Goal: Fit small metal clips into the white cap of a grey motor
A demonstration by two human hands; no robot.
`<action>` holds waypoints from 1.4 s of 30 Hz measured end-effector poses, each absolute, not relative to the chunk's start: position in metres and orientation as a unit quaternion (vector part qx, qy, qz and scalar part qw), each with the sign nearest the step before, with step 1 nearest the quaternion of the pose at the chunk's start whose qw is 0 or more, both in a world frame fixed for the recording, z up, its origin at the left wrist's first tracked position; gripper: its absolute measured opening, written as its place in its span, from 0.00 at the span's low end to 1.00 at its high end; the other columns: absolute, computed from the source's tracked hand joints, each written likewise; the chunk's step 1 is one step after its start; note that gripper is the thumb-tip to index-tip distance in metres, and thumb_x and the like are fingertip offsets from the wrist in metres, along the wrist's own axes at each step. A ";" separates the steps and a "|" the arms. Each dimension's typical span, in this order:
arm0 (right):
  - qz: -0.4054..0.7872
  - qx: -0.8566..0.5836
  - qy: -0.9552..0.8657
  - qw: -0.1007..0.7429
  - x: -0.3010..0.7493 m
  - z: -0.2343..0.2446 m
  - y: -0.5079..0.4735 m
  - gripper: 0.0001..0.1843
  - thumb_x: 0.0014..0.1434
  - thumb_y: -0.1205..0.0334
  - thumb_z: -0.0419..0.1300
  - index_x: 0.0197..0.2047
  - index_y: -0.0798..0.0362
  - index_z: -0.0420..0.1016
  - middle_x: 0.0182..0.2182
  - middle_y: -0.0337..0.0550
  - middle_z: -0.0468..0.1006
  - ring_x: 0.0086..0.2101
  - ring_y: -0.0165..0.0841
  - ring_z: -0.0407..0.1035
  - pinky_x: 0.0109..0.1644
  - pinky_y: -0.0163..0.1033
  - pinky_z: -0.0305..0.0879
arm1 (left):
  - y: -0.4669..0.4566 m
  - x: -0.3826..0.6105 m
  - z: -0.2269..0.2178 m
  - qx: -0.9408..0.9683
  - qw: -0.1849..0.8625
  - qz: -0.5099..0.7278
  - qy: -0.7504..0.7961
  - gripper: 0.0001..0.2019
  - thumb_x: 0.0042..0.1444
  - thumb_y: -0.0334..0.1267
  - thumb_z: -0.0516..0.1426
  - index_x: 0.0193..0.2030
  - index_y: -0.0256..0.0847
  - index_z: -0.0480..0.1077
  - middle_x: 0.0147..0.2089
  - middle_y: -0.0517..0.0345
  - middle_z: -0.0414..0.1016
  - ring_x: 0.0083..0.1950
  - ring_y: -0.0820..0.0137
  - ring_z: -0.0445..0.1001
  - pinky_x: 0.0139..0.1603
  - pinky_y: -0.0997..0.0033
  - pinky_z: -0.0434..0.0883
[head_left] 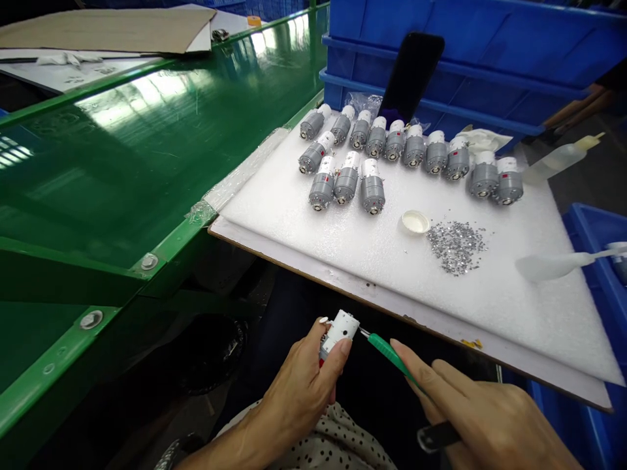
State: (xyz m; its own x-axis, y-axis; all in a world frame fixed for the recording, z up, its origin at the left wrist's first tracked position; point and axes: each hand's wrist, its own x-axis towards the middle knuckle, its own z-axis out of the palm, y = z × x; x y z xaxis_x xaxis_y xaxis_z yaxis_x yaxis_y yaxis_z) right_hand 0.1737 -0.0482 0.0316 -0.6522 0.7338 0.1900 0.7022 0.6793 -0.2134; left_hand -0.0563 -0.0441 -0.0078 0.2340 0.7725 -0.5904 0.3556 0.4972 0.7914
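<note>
My left hand [306,372] is closed around a small grey-and-white cylindrical unit [342,328], its white end up and its lower part hidden by my fingers. In my right hand [470,405] is a green-handled tool [389,353], its thin metal tip at the right side of the white end. Whether the tip touches the unit I cannot tell. Both hands are in front of the table's near edge, above my lap. Several similar grey-and-white units [373,188] lie in rows on the white foam sheet [294,225].
A pile of tiny shiny metal pieces [456,247] lies beside a small white cap [415,222]. Translucent bottles [553,264] are at the right. A phone [411,75] leans on stacked blue crates [455,59]. A green conveyor [161,143] runs along the left.
</note>
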 end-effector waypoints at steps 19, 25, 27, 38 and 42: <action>-0.121 -0.337 -0.930 0.080 0.157 0.023 -0.039 0.27 0.59 0.79 0.48 0.61 0.68 0.66 0.20 0.36 0.66 0.15 0.29 0.58 0.18 0.37 0.54 | -0.040 -0.062 -0.009 0.515 0.569 0.154 0.623 0.19 0.67 0.57 0.44 0.40 0.43 0.61 0.20 0.68 0.62 0.19 0.74 0.64 0.23 0.76 0.62; 0.178 -0.453 -0.863 0.134 0.153 0.023 -0.035 0.21 0.65 0.71 0.47 0.58 0.56 0.71 0.26 0.38 0.76 0.21 0.30 0.69 0.25 0.33 0.67 | -0.043 -0.062 -0.010 0.505 0.568 0.160 0.630 0.19 0.67 0.57 0.44 0.42 0.42 0.60 0.19 0.69 0.61 0.18 0.74 0.64 0.22 0.75 0.62; 0.148 -0.440 -0.874 0.143 0.153 0.022 -0.035 0.22 0.64 0.73 0.46 0.58 0.57 0.70 0.25 0.38 0.75 0.20 0.29 0.67 0.24 0.33 0.65 | -0.043 -0.062 -0.010 0.507 0.560 0.166 0.634 0.19 0.67 0.57 0.44 0.41 0.42 0.61 0.19 0.69 0.61 0.18 0.75 0.63 0.22 0.75 0.62; -0.142 -0.301 -0.940 0.074 0.162 0.036 -0.031 0.27 0.61 0.77 0.49 0.63 0.70 0.64 0.23 0.39 0.69 0.19 0.28 0.63 0.23 0.39 0.52 | -0.039 -0.061 -0.004 0.331 0.726 0.242 0.552 0.19 0.64 0.58 0.50 0.38 0.42 0.60 0.28 0.67 0.66 0.15 0.82 0.60 0.14 0.83 0.61; -0.132 -0.340 -0.925 0.105 0.174 0.048 -0.030 0.28 0.65 0.71 0.47 0.68 0.65 0.59 0.24 0.40 0.73 0.18 0.30 0.61 0.24 0.42 0.54 | -0.041 -0.060 -0.002 0.213 0.784 0.244 0.529 0.20 0.64 0.57 0.51 0.41 0.40 0.63 0.26 0.65 0.68 0.15 0.83 0.59 0.13 0.85 0.59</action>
